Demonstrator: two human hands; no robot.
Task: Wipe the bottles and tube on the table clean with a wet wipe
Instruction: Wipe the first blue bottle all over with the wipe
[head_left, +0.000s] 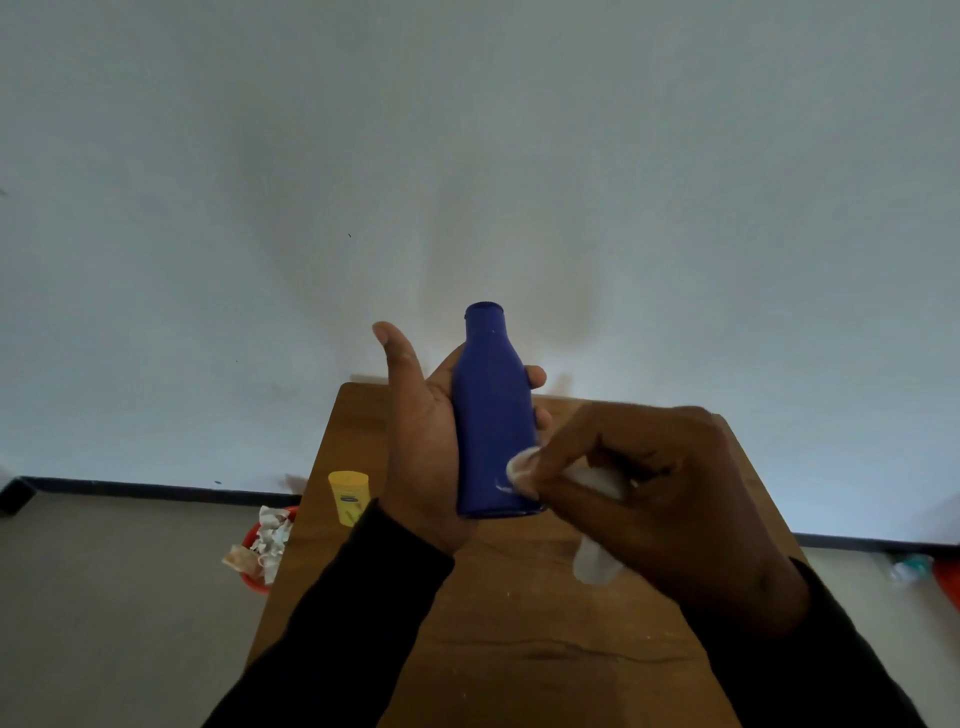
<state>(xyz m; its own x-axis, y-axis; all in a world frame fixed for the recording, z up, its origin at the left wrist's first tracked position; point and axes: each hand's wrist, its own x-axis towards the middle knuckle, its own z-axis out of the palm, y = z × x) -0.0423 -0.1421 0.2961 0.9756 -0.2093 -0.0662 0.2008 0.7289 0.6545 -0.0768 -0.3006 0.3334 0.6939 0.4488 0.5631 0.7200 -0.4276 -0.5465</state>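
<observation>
Right now I am holding the blue bottle (493, 415) upright above the tabletop (519, 649) in my left hand (421, 447), fingers curling behind it and thumb sticking up. My right hand (670, 499) is pinching the white wipe (524, 470) and pressing it against the bottle's lower side. By the tabletop's left edge a yellow tube (349, 496) is standing.

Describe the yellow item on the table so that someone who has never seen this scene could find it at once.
Start from the brown wooden table against the pale wall and look at its left edge. There the yellow tube stands upright, just left of the left hand that holds the blue bottle. It is the only yellow thing, with a small dark label on its front.
</observation>
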